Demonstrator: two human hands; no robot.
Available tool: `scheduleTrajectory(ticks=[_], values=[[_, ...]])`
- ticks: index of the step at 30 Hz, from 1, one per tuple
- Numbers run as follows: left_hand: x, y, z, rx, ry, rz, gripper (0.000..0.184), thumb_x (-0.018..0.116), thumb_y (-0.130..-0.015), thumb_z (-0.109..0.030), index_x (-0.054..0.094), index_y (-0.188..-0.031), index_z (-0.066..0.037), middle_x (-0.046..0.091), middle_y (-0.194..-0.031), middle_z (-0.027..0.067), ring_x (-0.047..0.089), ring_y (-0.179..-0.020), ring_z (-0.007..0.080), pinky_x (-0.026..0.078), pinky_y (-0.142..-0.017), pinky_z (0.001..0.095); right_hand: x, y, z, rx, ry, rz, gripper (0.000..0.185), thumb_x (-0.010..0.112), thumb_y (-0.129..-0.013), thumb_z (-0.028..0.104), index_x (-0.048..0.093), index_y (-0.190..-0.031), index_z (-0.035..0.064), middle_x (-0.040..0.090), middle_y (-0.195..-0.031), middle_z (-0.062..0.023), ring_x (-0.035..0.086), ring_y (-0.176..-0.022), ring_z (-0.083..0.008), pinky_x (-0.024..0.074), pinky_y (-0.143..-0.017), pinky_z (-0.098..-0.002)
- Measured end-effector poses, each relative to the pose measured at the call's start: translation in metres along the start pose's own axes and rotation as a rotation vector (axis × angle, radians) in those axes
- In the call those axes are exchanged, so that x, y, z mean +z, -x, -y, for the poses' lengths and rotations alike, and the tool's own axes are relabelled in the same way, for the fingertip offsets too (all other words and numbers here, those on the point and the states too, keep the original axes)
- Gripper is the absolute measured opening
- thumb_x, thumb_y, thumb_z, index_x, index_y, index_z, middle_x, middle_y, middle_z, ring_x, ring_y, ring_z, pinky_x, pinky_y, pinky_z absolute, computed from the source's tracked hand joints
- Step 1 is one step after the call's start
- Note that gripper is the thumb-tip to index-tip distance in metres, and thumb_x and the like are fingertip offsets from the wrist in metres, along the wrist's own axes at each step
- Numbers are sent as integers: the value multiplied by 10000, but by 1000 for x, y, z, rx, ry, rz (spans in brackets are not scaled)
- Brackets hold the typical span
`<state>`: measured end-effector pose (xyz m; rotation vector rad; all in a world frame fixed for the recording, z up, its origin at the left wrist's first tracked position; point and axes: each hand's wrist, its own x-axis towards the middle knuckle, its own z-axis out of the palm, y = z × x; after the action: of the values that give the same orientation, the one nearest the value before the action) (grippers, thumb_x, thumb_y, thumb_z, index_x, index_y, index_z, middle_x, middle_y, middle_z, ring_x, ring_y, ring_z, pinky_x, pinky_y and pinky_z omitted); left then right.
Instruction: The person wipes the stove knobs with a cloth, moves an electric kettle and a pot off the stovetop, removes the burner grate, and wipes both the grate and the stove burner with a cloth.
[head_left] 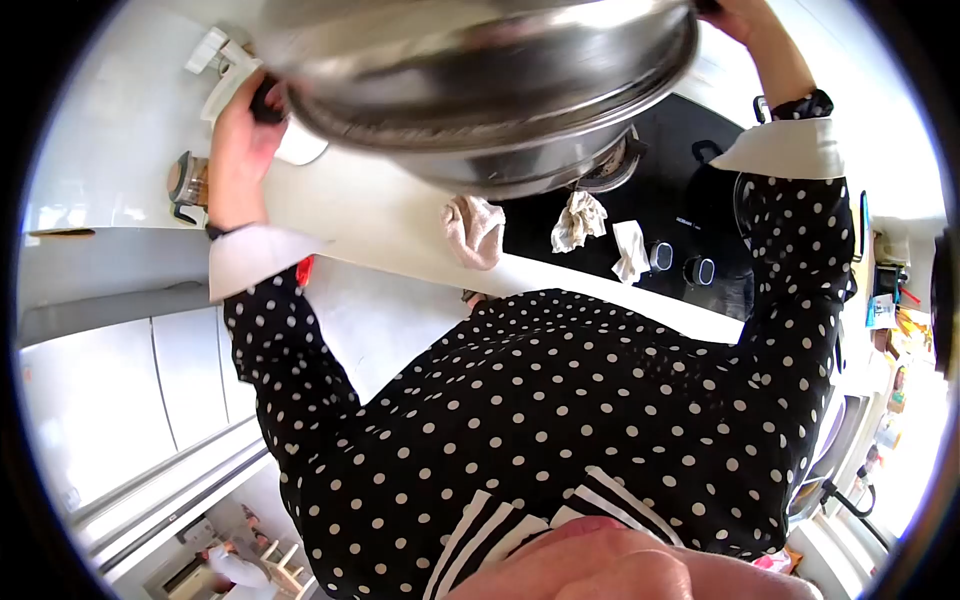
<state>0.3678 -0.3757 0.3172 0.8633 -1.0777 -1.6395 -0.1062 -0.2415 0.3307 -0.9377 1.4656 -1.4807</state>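
A large, shiny metal pan (490, 110) is raised high in front of me, with a domed metal surface on its upper side and motion blur across it. My left hand (248, 130) is closed round a black handle at the pan's left. At the top right my right hand (735, 18) grips another black handle, partly cut off by the frame. Below the pan, a pinkish cloth (473, 232) lies on the white counter (385, 215). A crumpled stained cloth (578, 222) and a white cloth (630, 252) rest on the black stove (670, 150).
A burner (612, 172) shows partly beneath the pan. Two knobs (682, 264) stand at the stove's front. A glass jar (188, 182) is at the counter's left, and a dark pan (742, 205) sits partly behind my right sleeve.
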Motion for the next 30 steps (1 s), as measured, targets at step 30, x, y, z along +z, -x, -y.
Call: scheduleTrajectory(ticks=[30], values=[[-343,72,67,-157,-208,-421,317,526,-920,-228,610,-1065,41,653,-1039,108,627,-931,190,486,-828,307,315,20,-198,372,127,335,201,498,-903,167,525,-1024,10,556,-773,-61,576,-646,-160,489,-553,-309]])
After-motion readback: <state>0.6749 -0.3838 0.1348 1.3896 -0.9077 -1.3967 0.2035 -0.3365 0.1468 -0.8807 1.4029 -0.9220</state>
